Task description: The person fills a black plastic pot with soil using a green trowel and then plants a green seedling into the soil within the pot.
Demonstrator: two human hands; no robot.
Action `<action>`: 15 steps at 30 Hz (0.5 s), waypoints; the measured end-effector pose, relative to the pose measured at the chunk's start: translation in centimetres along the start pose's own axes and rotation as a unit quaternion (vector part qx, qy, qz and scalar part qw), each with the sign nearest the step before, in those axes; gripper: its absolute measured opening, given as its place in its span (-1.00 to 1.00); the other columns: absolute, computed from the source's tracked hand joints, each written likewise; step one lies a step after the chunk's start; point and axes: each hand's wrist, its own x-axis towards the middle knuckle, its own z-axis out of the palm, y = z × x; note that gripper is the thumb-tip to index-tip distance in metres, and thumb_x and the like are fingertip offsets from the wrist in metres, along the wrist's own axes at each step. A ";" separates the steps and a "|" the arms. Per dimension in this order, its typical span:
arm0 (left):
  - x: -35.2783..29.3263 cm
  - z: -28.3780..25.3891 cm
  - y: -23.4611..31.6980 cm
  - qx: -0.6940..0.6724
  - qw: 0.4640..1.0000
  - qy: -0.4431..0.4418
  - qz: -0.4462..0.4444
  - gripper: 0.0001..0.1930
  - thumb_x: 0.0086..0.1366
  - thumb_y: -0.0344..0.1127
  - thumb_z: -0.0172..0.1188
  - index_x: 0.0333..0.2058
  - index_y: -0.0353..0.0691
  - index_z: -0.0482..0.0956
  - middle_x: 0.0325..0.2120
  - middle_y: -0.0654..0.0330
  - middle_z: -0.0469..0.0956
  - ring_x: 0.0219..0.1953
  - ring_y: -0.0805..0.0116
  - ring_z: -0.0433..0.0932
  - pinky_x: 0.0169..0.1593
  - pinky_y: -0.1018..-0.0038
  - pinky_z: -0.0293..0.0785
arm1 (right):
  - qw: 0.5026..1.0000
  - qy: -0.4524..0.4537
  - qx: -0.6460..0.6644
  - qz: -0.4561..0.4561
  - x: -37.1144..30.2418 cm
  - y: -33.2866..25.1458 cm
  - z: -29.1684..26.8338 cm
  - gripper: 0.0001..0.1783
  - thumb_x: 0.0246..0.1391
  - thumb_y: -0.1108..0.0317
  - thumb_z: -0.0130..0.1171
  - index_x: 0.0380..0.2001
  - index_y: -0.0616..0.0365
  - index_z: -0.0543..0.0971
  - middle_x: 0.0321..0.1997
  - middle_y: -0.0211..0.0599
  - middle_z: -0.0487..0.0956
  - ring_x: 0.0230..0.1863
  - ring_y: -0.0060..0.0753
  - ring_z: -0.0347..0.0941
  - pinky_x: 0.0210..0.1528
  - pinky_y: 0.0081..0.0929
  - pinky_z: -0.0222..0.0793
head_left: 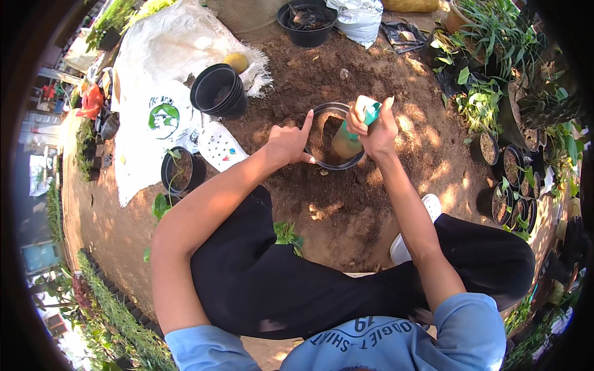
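Note:
A round black pot with brown soil in it stands on the ground in front of me. My left hand rests against its left rim, index finger and thumb stretched wide apart along the edge. The other fingers of that hand are curled. Over the pot's right side, my right hand is closed round the teal handle of a green hand trowel. The trowel's soil-smeared blade points down into the pot; its tip is hard to make out against the soil.
Stacked black pots stand on a white sack at left. Nearer is a potted vine. A wide black tub and a white bag stand at the back. Potted plants line the right. My shoes flank the pot.

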 end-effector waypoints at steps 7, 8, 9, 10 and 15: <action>0.4 -0.1 0.6 0.028 1.000 -0.001 0.003 0.38 0.04 0.39 0.32 0.42 -0.41 -0.41 -0.36 -0.06 0.68 -0.23 -0.04 0.69 -0.08 0.10 0.51 | 0.985 0.164 -0.002 -0.047 0.3 1.6 -1.4 -0.53 0.41 -0.08 -0.08 -0.37 0.12 0.36 -0.55 -0.40 0.37 -0.63 -0.63 0.14 -0.51 -0.57 0.15; 0.6 0.0 0.6 0.025 1.000 -0.003 0.004 0.38 0.04 0.38 0.32 0.42 -0.43 -0.41 -0.37 -0.05 0.69 -0.25 -0.04 0.69 -0.08 0.09 0.51 | 0.976 0.214 0.009 -0.044 0.5 1.6 -1.3 -0.51 0.40 -0.10 -0.06 -0.40 0.11 0.36 -0.56 -0.40 0.37 -0.62 -0.62 0.16 -0.50 -0.56 0.16; 0.7 0.1 0.5 0.031 1.000 0.000 0.007 0.38 0.04 0.38 0.32 0.41 -0.44 -0.40 -0.38 -0.05 0.69 -0.26 -0.03 0.69 -0.10 0.10 0.51 | 0.963 0.264 0.021 -0.042 0.8 1.7 -1.2 -0.50 0.38 -0.12 -0.05 -0.42 0.10 0.36 -0.56 -0.40 0.37 -0.61 -0.61 0.17 -0.49 -0.54 0.17; 0.7 0.3 0.4 0.036 0.999 0.002 0.009 0.38 0.04 0.38 0.32 0.41 -0.45 -0.40 -0.40 -0.05 0.68 -0.28 -0.03 0.70 -0.12 0.10 0.52 | 0.948 0.313 0.032 -0.039 0.9 1.7 -1.1 -0.48 0.37 -0.14 -0.03 -0.45 0.09 0.37 -0.56 -0.40 0.37 -0.61 -0.59 0.19 -0.48 -0.53 0.19; 0.8 0.0 0.8 0.069 0.997 -0.004 0.015 0.39 0.03 0.39 0.31 0.41 -0.47 -0.39 -0.41 -0.02 0.68 -0.31 0.03 0.70 -0.19 0.14 0.54 | 0.932 0.355 0.074 0.006 0.7 1.2 -3.0 -0.35 0.27 -0.34 -0.03 -0.59 0.01 0.33 -0.67 -0.49 0.24 -0.63 -0.57 0.10 -0.50 -0.53 0.05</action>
